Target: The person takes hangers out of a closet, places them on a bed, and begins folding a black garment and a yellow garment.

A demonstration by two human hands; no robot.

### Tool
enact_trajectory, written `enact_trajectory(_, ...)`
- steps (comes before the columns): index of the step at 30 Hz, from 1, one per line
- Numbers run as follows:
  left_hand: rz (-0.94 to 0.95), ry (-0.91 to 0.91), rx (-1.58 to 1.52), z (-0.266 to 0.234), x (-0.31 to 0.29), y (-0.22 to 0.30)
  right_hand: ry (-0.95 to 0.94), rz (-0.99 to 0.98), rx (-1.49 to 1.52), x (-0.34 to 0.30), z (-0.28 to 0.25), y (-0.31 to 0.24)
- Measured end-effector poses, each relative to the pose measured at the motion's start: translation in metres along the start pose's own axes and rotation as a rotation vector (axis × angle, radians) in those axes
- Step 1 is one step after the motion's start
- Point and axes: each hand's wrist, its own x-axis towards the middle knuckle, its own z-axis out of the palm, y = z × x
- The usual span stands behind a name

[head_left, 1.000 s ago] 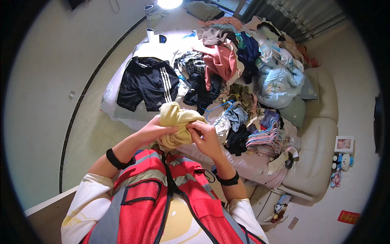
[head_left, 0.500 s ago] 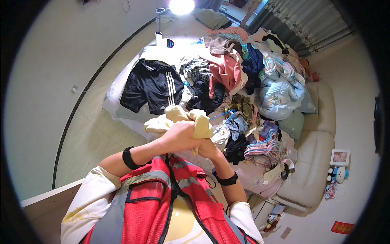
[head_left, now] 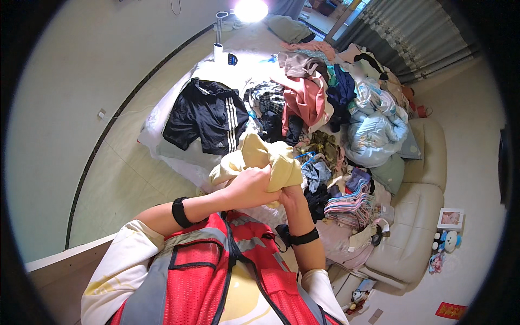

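Observation:
A pale yellow cloth garment (head_left: 284, 162) is bunched up in front of my chest, above the near edge of the bed. My left hand (head_left: 250, 187) is closed around its lower folds, knuckles toward me. Close against it, my right hand (head_left: 291, 195) has the garment wrapped over it; its fingers are mostly hidden in the fabric, which it appears to grip. Just beyond the garment, black shorts with white side stripes (head_left: 203, 119) lie spread flat on the bed.
A lit desk lamp (head_left: 218, 51) stands at the far left of the bed. Heaped clothes, including a pink garment (head_left: 306, 100), and a light blue quilt (head_left: 374, 132) cover the middle and right. Several hangers (head_left: 349, 208) lie stacked near a cream sofa (head_left: 411, 227).
Both hands and the yellow garment have shifted slightly right, and its folds have turned and risen a little. The whole view has also moved slightly.

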Motion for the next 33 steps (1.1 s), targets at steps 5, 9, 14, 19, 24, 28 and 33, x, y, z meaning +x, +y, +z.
enact_trajectory(5,-0.008,-0.061,0.049,0.002,-0.001,0.000,-0.229,0.066,0.213,-0.004,-0.006,0.003)
enact_trajectory(9,-0.022,-0.104,0.080,0.007,-0.004,0.005,-0.443,0.029,0.318,0.003,-0.021,0.009)
enact_trajectory(14,-0.009,-0.072,0.061,0.007,-0.004,0.002,-0.408,-0.021,0.282,0.009,-0.038,0.019)
enact_trajectory(19,0.013,-0.078,-0.017,0.004,-0.005,0.002,-0.345,-0.068,0.244,0.012,-0.057,0.027)
enact_trajectory(24,0.001,-0.130,-0.084,0.004,-0.004,-0.001,-0.256,-0.126,0.161,0.013,-0.077,0.031)
enact_trajectory(28,0.061,-0.122,-0.189,0.006,-0.004,-0.007,-0.130,-0.046,0.098,0.016,-0.081,0.033)
enact_trajectory(33,-0.054,0.111,-0.356,0.002,0.002,-0.022,0.183,0.112,-0.200,0.009,-0.022,0.025)
